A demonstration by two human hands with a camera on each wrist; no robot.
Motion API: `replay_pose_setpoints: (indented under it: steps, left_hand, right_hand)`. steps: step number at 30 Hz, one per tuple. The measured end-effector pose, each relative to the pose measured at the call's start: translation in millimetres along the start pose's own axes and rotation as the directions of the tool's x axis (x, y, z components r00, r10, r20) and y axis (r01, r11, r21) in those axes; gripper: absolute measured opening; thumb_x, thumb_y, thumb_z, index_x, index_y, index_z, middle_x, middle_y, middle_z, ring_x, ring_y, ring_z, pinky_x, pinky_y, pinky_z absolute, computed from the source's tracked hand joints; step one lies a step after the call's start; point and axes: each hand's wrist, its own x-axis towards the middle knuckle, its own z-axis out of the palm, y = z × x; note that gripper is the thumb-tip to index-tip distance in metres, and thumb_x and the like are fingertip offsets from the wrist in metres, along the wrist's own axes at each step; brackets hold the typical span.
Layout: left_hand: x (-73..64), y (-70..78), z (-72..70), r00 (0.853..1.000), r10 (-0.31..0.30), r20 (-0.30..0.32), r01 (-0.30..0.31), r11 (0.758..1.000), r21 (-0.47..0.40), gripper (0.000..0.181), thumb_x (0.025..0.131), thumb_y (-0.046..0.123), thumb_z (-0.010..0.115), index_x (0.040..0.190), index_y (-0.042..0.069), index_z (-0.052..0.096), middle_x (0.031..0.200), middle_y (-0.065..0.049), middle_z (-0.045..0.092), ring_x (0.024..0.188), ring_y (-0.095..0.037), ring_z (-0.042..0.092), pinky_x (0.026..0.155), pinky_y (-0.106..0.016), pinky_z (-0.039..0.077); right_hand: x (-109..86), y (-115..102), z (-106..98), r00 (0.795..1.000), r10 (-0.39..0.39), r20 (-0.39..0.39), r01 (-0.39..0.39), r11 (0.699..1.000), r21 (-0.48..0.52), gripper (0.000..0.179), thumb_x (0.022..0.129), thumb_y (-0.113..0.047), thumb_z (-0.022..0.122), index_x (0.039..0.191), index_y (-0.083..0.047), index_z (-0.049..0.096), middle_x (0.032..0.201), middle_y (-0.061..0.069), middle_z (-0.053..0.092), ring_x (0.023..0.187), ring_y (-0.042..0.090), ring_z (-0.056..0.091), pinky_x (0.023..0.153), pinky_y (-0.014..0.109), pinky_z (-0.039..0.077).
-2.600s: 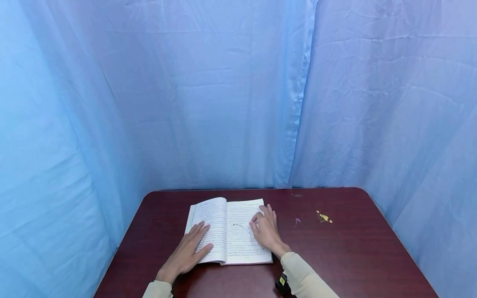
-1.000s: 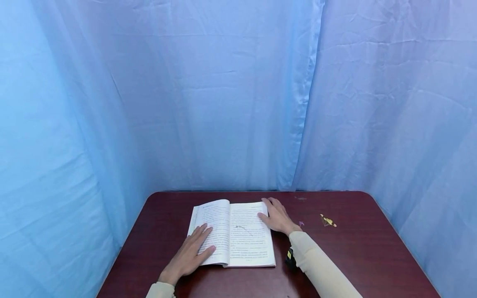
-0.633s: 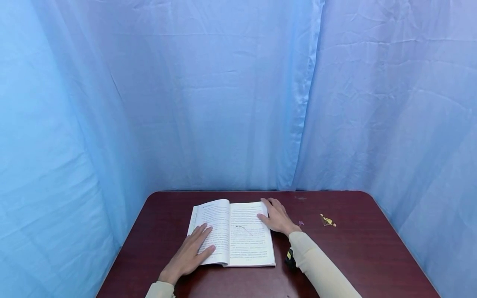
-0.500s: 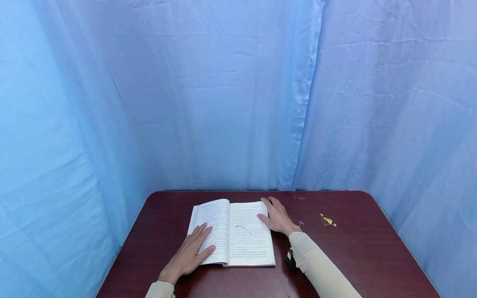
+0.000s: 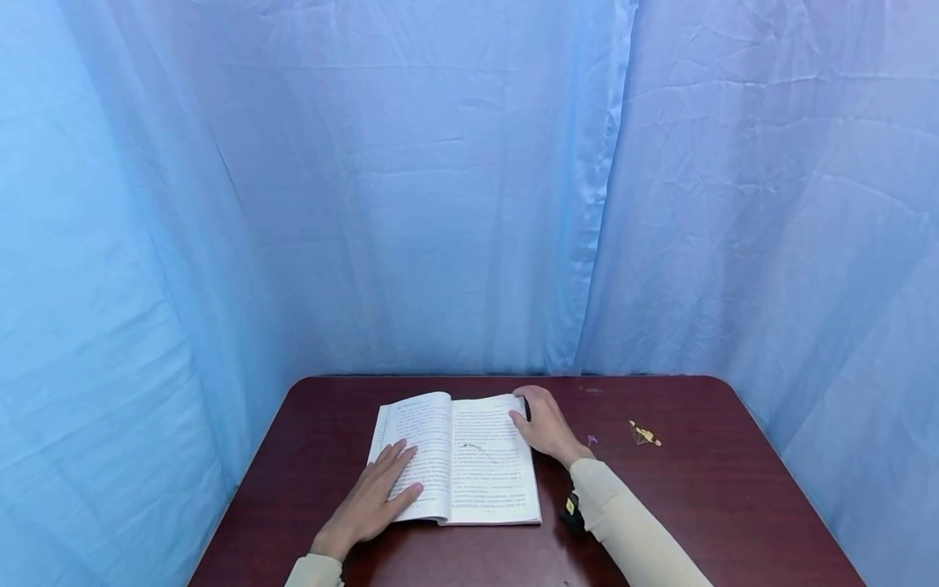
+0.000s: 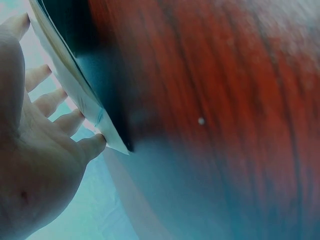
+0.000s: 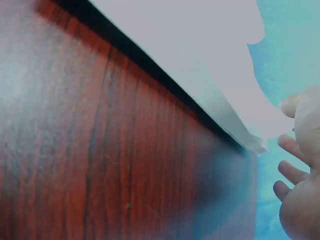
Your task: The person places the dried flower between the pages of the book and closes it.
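An open book (image 5: 487, 489) lies on the dark red table, with printed text on both pages. My left hand (image 5: 370, 497) rests spread on its left page, the thumb apart from the fingers. At the upper right corner of the right page, my right hand (image 5: 544, 424) holds the edge, thumb over the page and fingers curled at the corner; in the right wrist view the paper runs up between thumb and fingers (image 7: 291, 145). A small thin-stemmed sprig (image 5: 478, 449) lies on the right page. Right of the hand are a purple pressed flower (image 5: 592, 439) and yellow pressed flowers (image 5: 645, 434).
The wooden table (image 5: 704, 505) has rounded far corners. Blue curtains (image 5: 440, 204) hang behind it and at both sides. A black wrist device with a yellow mark (image 5: 570, 509) sits beneath the right sleeve.
The right hand moved from beside the sprig to the book's upper right corner, where its fingers have now curled in. The left hand stays on the left page.
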Motion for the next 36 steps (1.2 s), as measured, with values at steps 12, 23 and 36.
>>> replay_pose_setpoints:
  steps: [12, 23, 36]
  left_hand:
    - [1.3, -2.9, 1.5, 1.0, -0.005, 0.001, 0.005, 1.0, 0.01, 0.075, 0.113, 0.057, 0.06, 0.175, 0.016, 0.045, 0.186, -0.012, 0.035, 0.175, -0.044, 0.027, 0.139, -0.074, 0.025]
    - [0.4, -3.0, 0.4, 1.0, 0.001, -0.004, -0.001, 1.0, 0.002, 0.075, 0.113, 0.055, 0.06, 0.174, 0.015, 0.046, 0.186, -0.013, 0.035, 0.175, -0.045, 0.028, 0.139, -0.074, 0.025]
    - [1.6, -3.1, -0.7, 1.0, 0.009, -0.012, -0.009, 1.0, 0.005, 0.074, 0.113, 0.054, 0.061, 0.174, 0.014, 0.046, 0.186, -0.014, 0.036, 0.175, -0.045, 0.029, 0.138, -0.074, 0.027]
  right_hand:
    - [-20.6, -12.5, -12.0, 0.99, 0.093, 0.102, -0.104, 0.989, 0.104, 0.051, 0.11, -0.026, 0.075, 0.156, -0.006, 0.063, 0.151, 0.02, 0.073, 0.145, 0.037, 0.068, 0.122, 0.06, 0.054]
    - [-43.0, -17.3, -16.1, 0.992, 0.053, 0.118, -0.07, 0.987, 0.145, 0.055, 0.11, -0.027, 0.076, 0.159, -0.007, 0.06, 0.15, 0.018, 0.075, 0.143, 0.033, 0.071, 0.121, 0.059, 0.055]
    - [-67.3, -31.5, -18.8, 0.991, -0.001, 0.133, -0.025, 0.98, 0.195, 0.058, 0.112, -0.034, 0.074, 0.164, -0.015, 0.057, 0.151, 0.007, 0.075, 0.144, 0.026, 0.071, 0.122, 0.058, 0.054]
